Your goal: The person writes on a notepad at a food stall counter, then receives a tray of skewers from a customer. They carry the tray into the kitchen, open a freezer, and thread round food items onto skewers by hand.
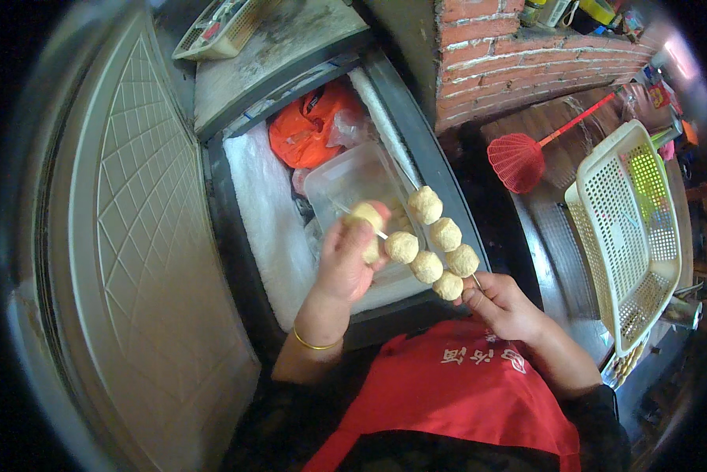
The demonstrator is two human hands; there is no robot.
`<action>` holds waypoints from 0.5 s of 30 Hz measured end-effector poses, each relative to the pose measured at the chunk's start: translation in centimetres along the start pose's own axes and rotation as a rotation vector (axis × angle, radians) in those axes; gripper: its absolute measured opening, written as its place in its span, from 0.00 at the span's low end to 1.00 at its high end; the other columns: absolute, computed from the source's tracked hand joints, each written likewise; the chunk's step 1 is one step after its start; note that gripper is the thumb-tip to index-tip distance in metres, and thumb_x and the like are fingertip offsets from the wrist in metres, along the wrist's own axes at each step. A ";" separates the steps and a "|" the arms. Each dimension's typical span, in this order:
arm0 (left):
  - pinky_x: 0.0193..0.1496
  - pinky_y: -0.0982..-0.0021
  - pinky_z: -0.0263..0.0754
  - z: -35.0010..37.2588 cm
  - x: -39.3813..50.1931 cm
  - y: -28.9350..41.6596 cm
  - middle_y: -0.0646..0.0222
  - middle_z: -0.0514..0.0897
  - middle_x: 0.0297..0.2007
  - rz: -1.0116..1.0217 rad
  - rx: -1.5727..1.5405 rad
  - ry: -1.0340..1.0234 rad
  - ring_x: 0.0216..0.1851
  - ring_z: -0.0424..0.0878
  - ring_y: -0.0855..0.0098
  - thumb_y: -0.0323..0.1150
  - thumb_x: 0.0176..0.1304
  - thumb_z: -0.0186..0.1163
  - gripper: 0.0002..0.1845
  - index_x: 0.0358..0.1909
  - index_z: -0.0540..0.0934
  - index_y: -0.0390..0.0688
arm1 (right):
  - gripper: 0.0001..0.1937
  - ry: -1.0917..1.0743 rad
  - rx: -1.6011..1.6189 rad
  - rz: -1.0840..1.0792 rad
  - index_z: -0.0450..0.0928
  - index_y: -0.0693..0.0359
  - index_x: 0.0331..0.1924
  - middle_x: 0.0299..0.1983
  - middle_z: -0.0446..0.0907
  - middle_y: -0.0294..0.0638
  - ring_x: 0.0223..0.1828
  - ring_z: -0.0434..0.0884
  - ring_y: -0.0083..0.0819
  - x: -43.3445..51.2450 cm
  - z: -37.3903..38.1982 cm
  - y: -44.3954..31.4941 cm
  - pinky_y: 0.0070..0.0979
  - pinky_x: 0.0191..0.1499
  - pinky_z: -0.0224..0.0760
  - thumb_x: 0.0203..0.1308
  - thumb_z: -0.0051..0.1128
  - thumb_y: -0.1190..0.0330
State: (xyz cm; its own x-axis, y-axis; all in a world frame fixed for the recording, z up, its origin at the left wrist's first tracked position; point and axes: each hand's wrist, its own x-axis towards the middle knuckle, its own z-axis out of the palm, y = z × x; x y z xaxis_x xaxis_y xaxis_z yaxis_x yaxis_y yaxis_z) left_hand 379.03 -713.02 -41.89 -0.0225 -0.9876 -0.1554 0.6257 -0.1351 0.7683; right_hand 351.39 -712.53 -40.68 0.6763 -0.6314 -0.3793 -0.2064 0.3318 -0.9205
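Note:
My left hand (350, 253) is closed around pale round balls at the upper end of a skewer, and its fingers are partly blurred. Further balls on that skewer (426, 266) run down towards my right hand (498, 304). The right fingers pinch the lower end of a second skewer of balls (446, 235), beside the first. Whether they also grip the first skewer cannot be told. Beneath both hands, a clear plastic container (353, 171) with more pale balls inside sits in a frost-lined chest freezer (259, 206).
An orange plastic bag (303, 130) lies at the freezer's far end. To the right, a wooden table (557, 236) bears a red plastic strainer (517, 162) and a large perforated basket (616, 236). A patterned door (153, 236) stands at left, and a brick wall (483, 65) rises ahead.

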 end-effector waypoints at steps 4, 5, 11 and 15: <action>0.24 0.77 0.65 -2.0 1.3 3.2 0.77 0.79 0.36 0.056 -0.061 0.431 0.31 0.77 0.78 0.48 0.76 0.55 0.17 0.52 0.78 0.46 | 0.11 0.027 -0.035 0.013 0.78 0.63 0.44 0.27 0.77 0.32 0.27 0.72 0.15 -0.8 -0.6 0.8 0.17 0.31 0.66 0.80 0.46 0.65; 0.26 0.77 0.64 -2.9 1.3 4.1 0.78 0.79 0.36 0.070 -0.067 0.468 0.30 0.75 0.78 0.50 0.77 0.52 0.18 0.52 0.78 0.48 | 0.12 0.027 0.063 0.098 0.78 0.62 0.44 0.24 0.75 0.31 0.24 0.70 0.15 -0.9 -0.9 1.1 0.16 0.28 0.64 0.80 0.46 0.64; 0.27 0.77 0.64 -5.3 1.4 2.5 0.78 0.80 0.38 -0.059 -0.115 0.324 0.31 0.76 0.79 0.49 0.75 0.56 0.19 0.55 0.78 0.47 | 0.12 -0.161 0.816 0.239 0.77 0.64 0.40 0.14 0.66 0.31 0.12 0.60 0.16 -1.2 -1.9 1.2 0.19 0.18 0.53 0.78 0.48 0.65; 0.28 0.77 0.72 -3.1 2.2 -0.3 0.76 0.83 0.40 -0.199 -0.169 0.192 0.32 0.79 0.80 0.44 0.71 0.62 0.22 0.61 0.77 0.45 | 0.12 -0.372 0.842 0.173 0.78 0.64 0.43 0.16 0.66 0.30 0.14 0.60 0.15 -0.7 -0.7 0.4 0.18 0.19 0.53 0.78 0.48 0.65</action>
State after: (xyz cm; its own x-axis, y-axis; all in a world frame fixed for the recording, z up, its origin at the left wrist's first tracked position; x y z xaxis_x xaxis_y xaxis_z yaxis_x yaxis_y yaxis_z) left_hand 381.20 -714.89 -44.33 -0.0196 -0.9079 -0.4187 0.7445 -0.2928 0.6000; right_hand 350.32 -712.45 -40.85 0.8967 -0.3097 -0.3164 0.1565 0.8902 -0.4278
